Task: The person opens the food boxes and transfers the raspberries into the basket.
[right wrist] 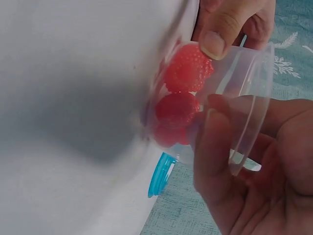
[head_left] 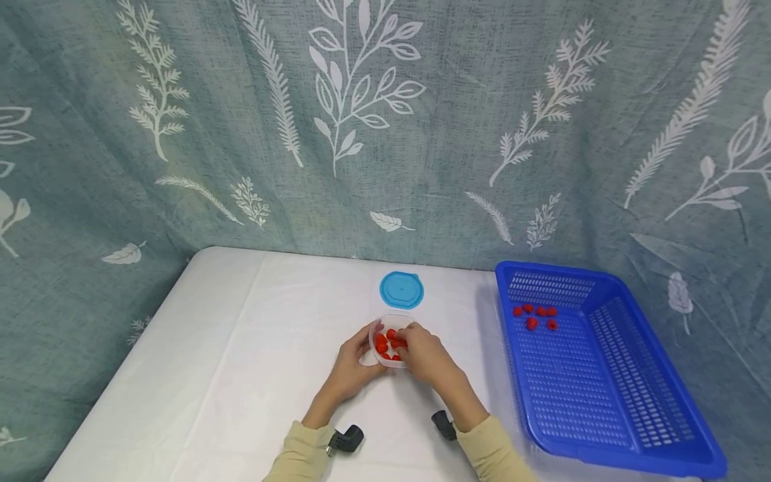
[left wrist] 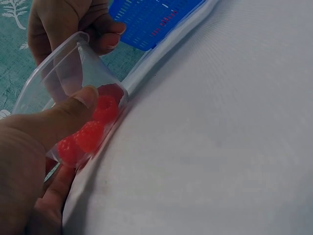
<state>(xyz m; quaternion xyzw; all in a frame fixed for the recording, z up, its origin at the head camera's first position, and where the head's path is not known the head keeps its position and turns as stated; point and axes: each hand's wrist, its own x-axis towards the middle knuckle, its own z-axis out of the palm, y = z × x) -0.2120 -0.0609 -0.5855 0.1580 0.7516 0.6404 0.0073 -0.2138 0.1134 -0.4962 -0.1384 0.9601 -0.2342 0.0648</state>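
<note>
My left hand (head_left: 352, 368) grips a clear plastic tub (head_left: 371, 346) round its side, and its thumb lies along the wall in the left wrist view. Several red raspberries (left wrist: 90, 135) rest in the bottom of the tub, seen through the wall. My right hand (head_left: 429, 355) reaches over the tub's right side with fingers bent, the fingertips down among the raspberries in the head view. In the right wrist view its thumb and forefinger (right wrist: 234, 104) come close together beside the raspberries (right wrist: 177, 109). I cannot tell whether they pinch one.
A round blue lid (head_left: 401, 290) lies on the white-covered table (head_left: 271, 321) just behind the tub. At the right stands a large blue slotted basket (head_left: 578, 402) with several raspberries (head_left: 532, 323) near its far left corner. A leaf-patterned curtain (head_left: 385, 214) hangs behind the table.
</note>
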